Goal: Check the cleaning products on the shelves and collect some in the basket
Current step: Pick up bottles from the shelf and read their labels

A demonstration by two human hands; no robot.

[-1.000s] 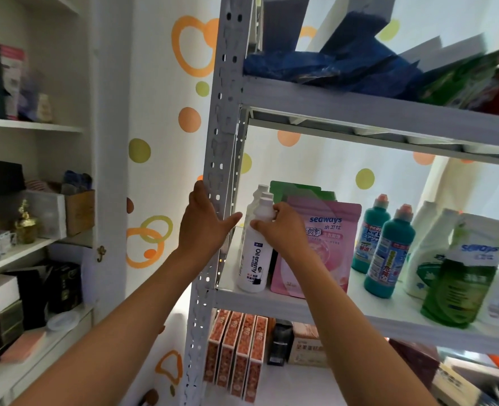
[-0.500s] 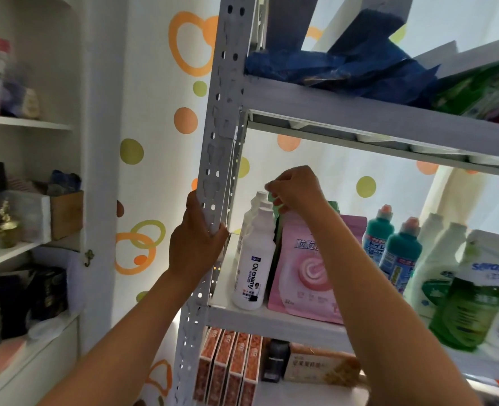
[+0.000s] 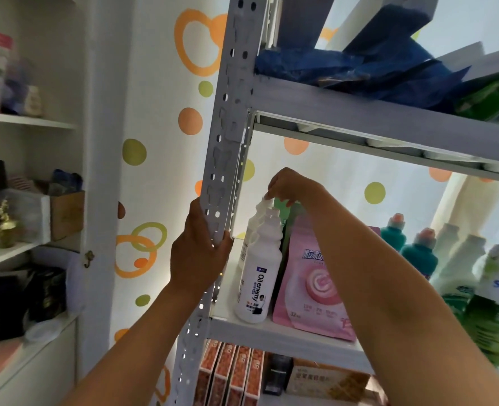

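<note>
A white "Oil enemy" bottle (image 3: 259,276) stands at the left end of the middle shelf (image 3: 283,332), with more white bottles behind it. My right hand (image 3: 289,186) is above them and its fingertips pinch the top of a rear white bottle (image 3: 261,205). A pink refill pouch (image 3: 312,285) leans right beside the front bottle, partly hidden by my right forearm. My left hand (image 3: 198,256) grips the perforated upright post (image 3: 224,159) of the rack. No basket is in view.
Teal bottles (image 3: 418,253), white bottles and a green-and-white pouch (image 3: 497,306) fill the shelf's right side. Blue bags (image 3: 359,71) lie on the upper shelf. Orange boxes (image 3: 230,373) stand on the lower shelf. A white cupboard (image 3: 22,200) with boxes is on the left.
My right hand rose from the front bottle's neck to above the bottle tops and now pinches a rear bottle's top. My left hand stayed on the post. The camera tilted up.
</note>
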